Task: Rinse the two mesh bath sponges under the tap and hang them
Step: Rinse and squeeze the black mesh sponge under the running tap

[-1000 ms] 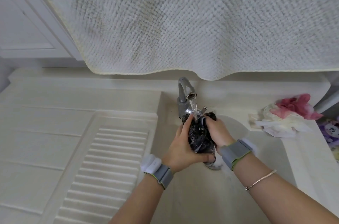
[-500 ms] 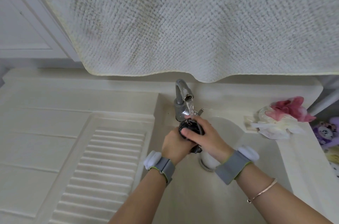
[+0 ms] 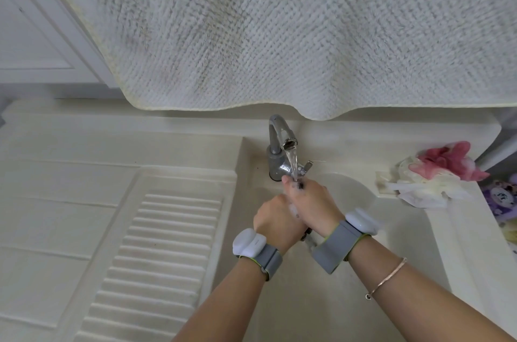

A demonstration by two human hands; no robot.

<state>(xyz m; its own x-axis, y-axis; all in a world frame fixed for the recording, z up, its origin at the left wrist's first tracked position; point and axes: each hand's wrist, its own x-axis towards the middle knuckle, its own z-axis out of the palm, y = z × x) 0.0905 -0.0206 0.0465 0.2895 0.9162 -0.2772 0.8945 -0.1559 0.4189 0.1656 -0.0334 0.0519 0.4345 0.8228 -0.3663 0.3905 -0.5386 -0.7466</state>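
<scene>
Compared with one second ago, I see much less of the dark mesh sponge (image 3: 300, 185): before, it bulged between both hands; now only a small dark bit shows under the water stream, at the fingertips of my right hand (image 3: 309, 203). Both hands have closed tighter around it and squeeze it together. My left hand (image 3: 275, 222) now sits lower and nearer to me, its fingers curled under the right hand, so the left grip is clamped on the sponge too, as far as I can tell. The tap (image 3: 279, 145) runs as before, straight onto the sponge. Most of the sponge is hidden inside the hands. The pink and white sponge (image 3: 436, 173) lies on the worktop (image 3: 349, 143) at the right of the sink (image 3: 405, 229), apart from the hands. A large white towel (image 3: 279, 33) hangs above and covers the wall.
</scene>
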